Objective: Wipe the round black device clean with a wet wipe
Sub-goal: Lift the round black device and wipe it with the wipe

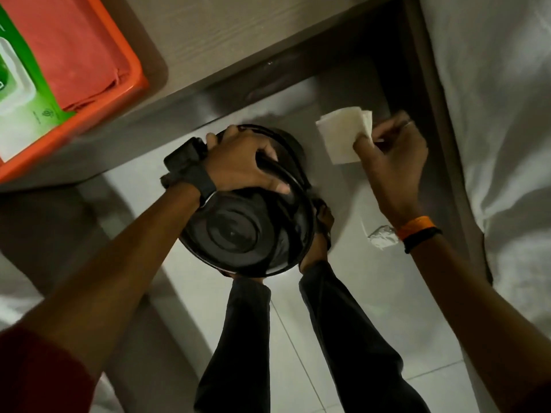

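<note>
Both forearms reach down from me over the tiled floor (298,347). My left hand (238,165) is clamped over the upper edge of the round black device (247,234), fingers curled around its rim and a black cord, holding it up in the air above my legs. My right hand (390,162) is off to the side, well apart from the device, pinching a folded white wet wipe (343,135) between thumb and fingers. On the worktop (223,40) at upper left sits an orange tray (125,70) with a green wipes pack (21,84).
</note>
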Available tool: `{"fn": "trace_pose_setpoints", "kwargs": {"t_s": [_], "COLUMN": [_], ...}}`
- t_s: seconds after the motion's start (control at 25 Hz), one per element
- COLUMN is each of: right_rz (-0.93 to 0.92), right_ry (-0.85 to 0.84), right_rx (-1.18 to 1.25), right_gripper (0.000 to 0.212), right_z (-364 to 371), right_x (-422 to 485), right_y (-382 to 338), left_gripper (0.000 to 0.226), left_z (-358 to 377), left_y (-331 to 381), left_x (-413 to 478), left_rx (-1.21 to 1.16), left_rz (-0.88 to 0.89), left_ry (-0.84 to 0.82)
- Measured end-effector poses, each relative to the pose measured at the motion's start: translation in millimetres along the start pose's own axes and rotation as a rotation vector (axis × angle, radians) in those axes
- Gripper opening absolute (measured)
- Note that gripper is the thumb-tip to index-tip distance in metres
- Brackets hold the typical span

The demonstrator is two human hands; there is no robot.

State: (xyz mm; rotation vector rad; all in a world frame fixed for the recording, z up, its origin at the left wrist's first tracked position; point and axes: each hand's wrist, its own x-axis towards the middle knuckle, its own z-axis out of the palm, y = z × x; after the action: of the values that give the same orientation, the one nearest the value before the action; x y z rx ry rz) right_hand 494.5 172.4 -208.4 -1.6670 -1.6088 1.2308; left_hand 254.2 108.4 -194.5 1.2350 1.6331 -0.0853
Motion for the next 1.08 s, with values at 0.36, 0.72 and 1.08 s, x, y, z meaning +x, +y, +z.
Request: {"fn": "trace_pose_setpoints", "kwargs": {"t_s": [0.36, 0.72, 1.08], "right_rz": [-0.064, 0.004, 0.383], "right_ry": [-0.653, -0.676, -0.599], "right_rx": [-0.132, -0.263, -0.477], "right_gripper": [0.042, 0.051, 0.051], "right_z": [78, 113, 113], "right_x": [-101, -40, 14], "right_y": [32, 59, 77], "left_gripper": [0.044, 0.049, 0.041], "left_z": [25, 5, 20], "left_y": [-55, -96, -111], "left_x": [-42, -33, -33], "left_rx": [0.003, -0.126, -0.422], "left_rz": [0.013, 0.081, 0.101], "left_ry": [0.127, 0.155, 0.049]}}
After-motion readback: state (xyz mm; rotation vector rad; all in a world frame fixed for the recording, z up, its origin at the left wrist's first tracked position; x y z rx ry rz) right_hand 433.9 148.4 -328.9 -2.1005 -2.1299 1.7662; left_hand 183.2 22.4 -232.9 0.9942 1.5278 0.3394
